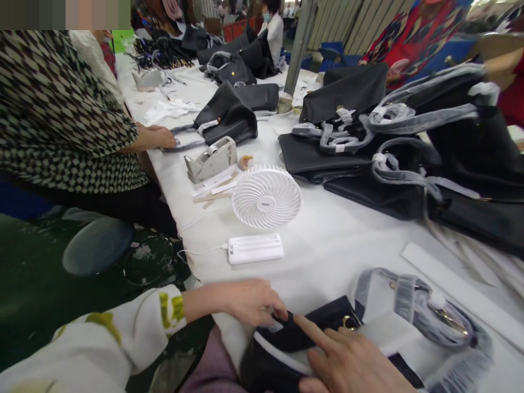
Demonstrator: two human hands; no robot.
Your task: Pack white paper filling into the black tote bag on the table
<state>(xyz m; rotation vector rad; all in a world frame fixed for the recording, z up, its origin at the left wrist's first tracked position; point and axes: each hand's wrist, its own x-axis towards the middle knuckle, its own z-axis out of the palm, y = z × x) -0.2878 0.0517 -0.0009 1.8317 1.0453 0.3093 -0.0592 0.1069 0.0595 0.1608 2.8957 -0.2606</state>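
Near edge of the white desk: black handbag lying flat at the bottom of the view, partly over the desk's edge, its handles sheathed in grey foam wrap and trailing to the right. Left hand, sleeve white with yellow-green print, fingers curled and pinching the bag's upper rim. Right hand resting on the bag, index finger stretched out and pressing on the black leather just beside a gold metal fitting, remaining fingers folded loosely; white padding sheet tucked against the bag next to that hand.

Just beyond the bag: white power bank with its cable running off the desk's left edge, and behind it a small white desk fan tilted face-up. Further back, a grey tape dispenser with paper strips beside it. To the right, a heap of black handbags with foam-wrapped handles, and a long white strip lying flat.

At left, a co-worker in a black-and-white checked top, hand on the wrapped handle of another black bag. More dark bags far down the desk.
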